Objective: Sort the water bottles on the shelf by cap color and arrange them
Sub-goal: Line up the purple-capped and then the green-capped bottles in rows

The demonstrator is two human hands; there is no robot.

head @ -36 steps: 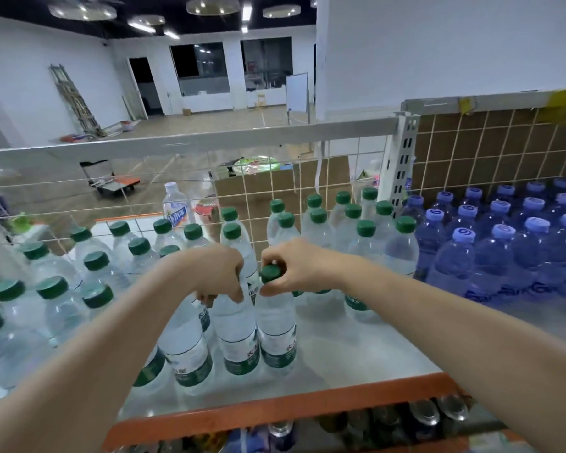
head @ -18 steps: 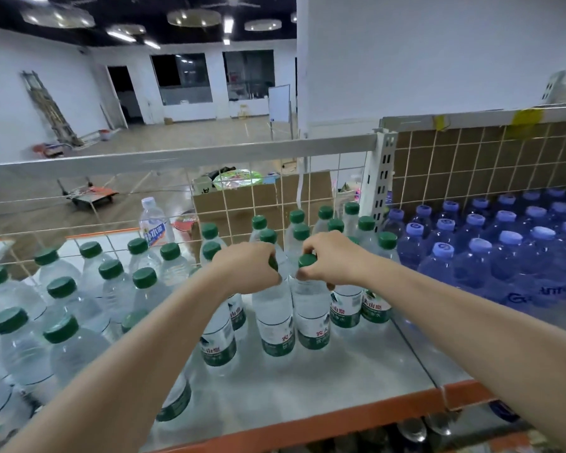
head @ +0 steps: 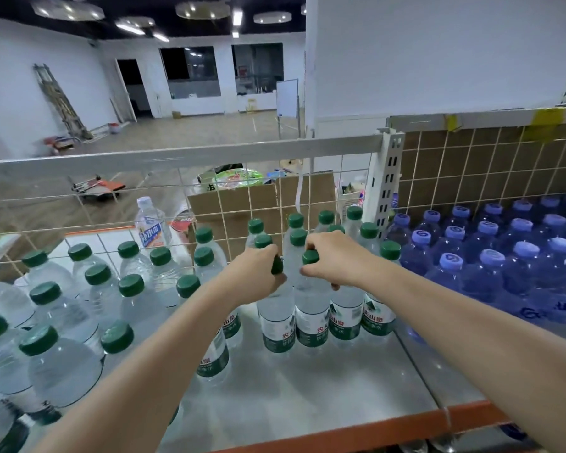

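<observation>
Several clear bottles with green caps (head: 97, 274) stand on the metal shelf (head: 307, 397), on its left and middle. Blue-tinted bottles with light blue caps (head: 451, 261) fill the right side. My left hand (head: 254, 276) grips the neck of one green-cap bottle (head: 276, 317). Right beside it, my right hand (head: 332, 259) grips the neck of another green-cap bottle (head: 312, 318). Both bottles stand upright side by side on the shelf, close to the green group at the back.
A wire mesh back panel (head: 111, 204) and a white upright post (head: 386, 178) bound the shelf. One white-cap bottle (head: 149, 223) stands behind the mesh. The shelf's orange front edge (head: 366, 429) runs below. A cardboard box (head: 242, 201) sits beyond the mesh.
Both hands have carried their two green-cap bottles away from the front edge toward the back right, up to the row of green-cap bottles near the post.
</observation>
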